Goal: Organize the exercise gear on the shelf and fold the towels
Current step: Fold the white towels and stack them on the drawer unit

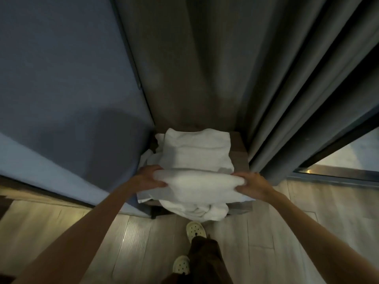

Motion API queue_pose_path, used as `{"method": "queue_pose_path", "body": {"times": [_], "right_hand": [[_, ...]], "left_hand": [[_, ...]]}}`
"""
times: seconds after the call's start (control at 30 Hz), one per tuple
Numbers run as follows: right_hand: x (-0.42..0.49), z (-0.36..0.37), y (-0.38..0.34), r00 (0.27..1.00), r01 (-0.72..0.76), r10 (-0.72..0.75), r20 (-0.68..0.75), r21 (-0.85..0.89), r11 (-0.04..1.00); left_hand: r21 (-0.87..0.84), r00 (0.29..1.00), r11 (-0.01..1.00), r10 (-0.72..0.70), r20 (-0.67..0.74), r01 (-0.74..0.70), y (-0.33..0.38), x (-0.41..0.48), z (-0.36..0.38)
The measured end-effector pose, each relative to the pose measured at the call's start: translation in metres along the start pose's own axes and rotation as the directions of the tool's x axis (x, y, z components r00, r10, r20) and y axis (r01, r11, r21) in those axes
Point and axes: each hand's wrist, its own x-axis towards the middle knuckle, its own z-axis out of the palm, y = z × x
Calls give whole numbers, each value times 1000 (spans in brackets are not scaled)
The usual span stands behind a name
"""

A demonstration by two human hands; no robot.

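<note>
A white towel (196,184) lies doubled over at the near edge of a small wooden shelf top (240,152). My left hand (148,178) grips its left end and my right hand (253,184) grips its right end. Behind it a second white towel (196,150) lies folded flat on the shelf top. More white cloth (202,211) hangs bunched over the shelf's front edge below my hands. No exercise gear is visible.
A blue wall panel (61,99) stands close on the left. Grey curtains (276,89) hang behind and to the right of the shelf. A window sill (338,173) sits at the right. My feet in pale clogs (194,230) stand on wood flooring below.
</note>
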Motion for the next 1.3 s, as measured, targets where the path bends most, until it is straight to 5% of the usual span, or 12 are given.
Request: {"method": "queue_pose_path", "body": {"times": [0.1, 0.23, 0.33, 0.57, 0.67, 0.9, 1.3], "right_hand": [[30, -3, 12, 981, -158, 182, -62, 282, 946], [61, 13, 19, 897, -272, 428, -111, 625, 732], [74, 30, 16, 836, -281, 546, -63, 805, 522], [79, 63, 29, 862, -388, 471, 187, 841, 376], [76, 63, 33, 865, -361, 482, 138, 837, 410], [71, 49, 29, 886, -246, 464, -20, 827, 506], [71, 84, 38, 862, -254, 490, -130, 726, 639]], "left_hand": [[-263, 978, 956, -168, -124, 130, -3, 28, 4], [-651, 899, 714, -425, -110, 258, -12, 55, 25], [-729, 866, 631, -488, -107, 266, -14, 62, 45], [-759, 878, 601, -471, -84, 250, -22, 60, 64], [-749, 900, 597, -436, -3, 287, -26, 49, 64], [-790, 840, 586, -510, -186, 180, -11, 50, 53], [-515, 815, 774, -536, -221, 369, -24, 53, 78]]}}
